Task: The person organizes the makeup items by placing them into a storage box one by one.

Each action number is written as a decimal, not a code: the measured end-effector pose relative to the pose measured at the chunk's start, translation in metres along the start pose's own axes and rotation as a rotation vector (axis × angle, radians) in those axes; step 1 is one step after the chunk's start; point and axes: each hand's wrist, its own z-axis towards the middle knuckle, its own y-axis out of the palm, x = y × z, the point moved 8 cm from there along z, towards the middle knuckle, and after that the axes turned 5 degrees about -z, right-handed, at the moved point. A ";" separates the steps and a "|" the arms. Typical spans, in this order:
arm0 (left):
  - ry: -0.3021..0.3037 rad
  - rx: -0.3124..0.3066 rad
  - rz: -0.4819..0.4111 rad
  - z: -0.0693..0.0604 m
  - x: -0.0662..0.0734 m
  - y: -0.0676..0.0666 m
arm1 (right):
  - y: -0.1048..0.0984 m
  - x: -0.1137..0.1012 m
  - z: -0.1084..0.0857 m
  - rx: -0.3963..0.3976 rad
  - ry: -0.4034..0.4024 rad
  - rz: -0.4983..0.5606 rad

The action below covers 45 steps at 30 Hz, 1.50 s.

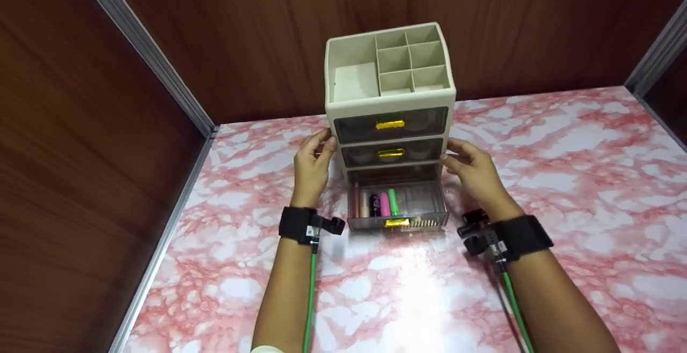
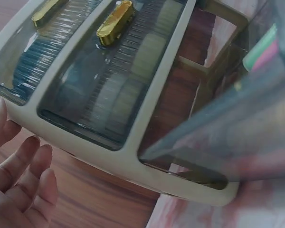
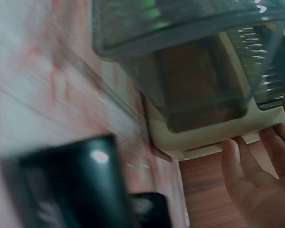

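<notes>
A cream storage organizer (image 1: 390, 98) with three smoky clear drawers and gold handles stands upright on the table. Its bottom drawer (image 1: 424, 203) is pulled out and contains several cosmetic tubes, among them a pink tube (image 1: 384, 204) and a green tube (image 1: 393, 201). My left hand (image 1: 312, 165) is at the organizer's left side, thumb by the front edge and fingers loosely bent beside the wall. On the opposite side, my right hand (image 1: 473, 168) touches the right wall with its fingertips, its thumb near the front edge. Neither hand is on the drawer.
Black cylindrical objects (image 1: 473, 222) lie on the table beside my right wrist. The organizer's top has one large compartment (image 1: 354, 82) and several small ones. Brown wood-grain panels (image 1: 257, 36) rise behind and to the left of the red-and-white marbled table (image 1: 241, 288).
</notes>
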 end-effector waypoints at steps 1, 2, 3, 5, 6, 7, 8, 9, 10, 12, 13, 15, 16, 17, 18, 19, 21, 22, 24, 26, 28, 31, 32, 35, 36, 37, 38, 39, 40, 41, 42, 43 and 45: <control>-0.001 0.001 0.004 0.001 0.000 0.000 | 0.000 -0.003 0.001 -0.006 -0.010 -0.020; -0.001 0.000 0.013 0.001 -0.001 0.000 | -0.001 -0.006 0.002 -0.014 -0.018 -0.039; -0.004 -0.002 0.018 0.001 -0.002 0.000 | -0.001 -0.007 0.001 -0.023 -0.022 -0.052; -0.004 -0.007 0.017 0.000 -0.003 0.000 | -0.003 -0.009 -0.001 -0.039 -0.027 -0.071; -0.008 -0.012 0.015 0.000 -0.003 0.001 | -0.005 -0.009 -0.003 -0.045 -0.030 -0.079; -0.008 -0.018 0.011 0.000 -0.003 0.002 | -0.007 -0.010 -0.005 -0.050 -0.033 -0.095; -0.010 -0.026 0.007 -0.001 -0.003 0.003 | -0.010 -0.011 -0.007 -0.055 -0.035 -0.122; -0.012 -0.031 0.004 0.000 -0.003 0.004 | -0.013 -0.012 -0.009 -0.061 -0.040 -0.158; -0.013 -0.036 0.004 0.000 -0.003 0.005 | -0.016 -0.014 -0.011 -0.067 -0.048 -0.205; -0.017 -0.039 0.013 0.001 -0.003 0.006 | -0.022 -0.020 -0.014 -0.090 -0.067 -0.311; -0.015 -0.039 0.021 0.002 -0.003 0.007 | -0.025 -0.023 -0.016 -0.107 -0.076 -0.363; -0.003 -0.047 0.039 0.004 -0.001 0.008 | -0.030 -0.030 -0.020 -0.142 -0.093 -0.452; 0.001 -0.056 0.046 0.004 -0.001 0.010 | -0.033 -0.032 -0.024 -0.160 -0.097 -0.492; 0.006 -0.066 0.053 0.004 -0.001 0.011 | -0.036 -0.033 -0.027 -0.180 -0.098 -0.528; 0.008 -0.075 0.057 0.004 0.000 0.012 | -0.038 -0.034 -0.031 -0.200 -0.103 -0.566; 0.013 -0.084 0.061 0.004 0.000 0.013 | -0.039 -0.036 -0.034 -0.219 -0.109 -0.601; 0.015 -0.093 0.077 0.004 0.001 0.013 | -0.040 -0.037 -0.039 -0.260 -0.119 -0.681; 0.014 -0.092 0.081 0.003 0.001 0.012 | -0.039 -0.037 -0.041 -0.283 -0.126 -0.720; 0.013 -0.088 0.091 0.003 0.001 0.010 | -0.038 -0.035 -0.045 -0.320 -0.143 -0.794; 0.014 -0.089 0.100 0.003 0.002 0.008 | -0.038 -0.031 -0.049 -0.347 -0.154 -0.872; 0.014 -0.100 0.101 0.003 0.003 0.008 | -0.038 -0.027 -0.052 -0.365 -0.162 -0.947; 0.003 -0.114 0.108 0.003 0.004 0.007 | -0.038 -0.021 -0.056 -0.388 -0.169 -1.033; -0.003 -0.120 0.110 0.003 0.004 0.007 | -0.038 -0.020 -0.057 -0.393 -0.172 -1.051; -0.019 -0.137 0.113 0.003 0.004 0.007 | -0.038 -0.022 -0.060 -0.369 -0.230 -1.065; -0.025 -0.142 0.112 0.002 0.004 0.007 | -0.037 -0.024 -0.062 -0.358 -0.263 -1.062; -0.029 -0.149 0.108 0.002 0.004 0.007 | -0.035 -0.026 -0.065 -0.346 -0.302 -1.059; -0.037 -0.156 0.102 0.002 0.004 0.008 | -0.033 -0.027 -0.068 -0.340 -0.341 -1.054; -0.045 -0.162 0.095 0.001 0.004 0.008 | -0.030 -0.029 -0.072 -0.333 -0.385 -1.055; -0.054 -0.168 0.088 0.001 0.004 0.008 | -0.027 -0.029 -0.076 -0.334 -0.424 -1.058; -0.062 -0.175 0.079 0.001 0.003 0.009 | -0.024 -0.029 -0.080 -0.340 -0.456 -1.063; -0.068 -0.182 0.070 0.000 0.004 0.010 | -0.021 -0.029 -0.085 -0.344 -0.486 -1.075; -0.074 -0.191 0.062 0.000 0.004 0.010 | -0.018 -0.028 -0.089 -0.351 -0.505 -1.088; -0.081 -0.213 0.054 0.001 0.005 0.012 | -0.015 -0.025 -0.096 -0.353 -0.530 -1.110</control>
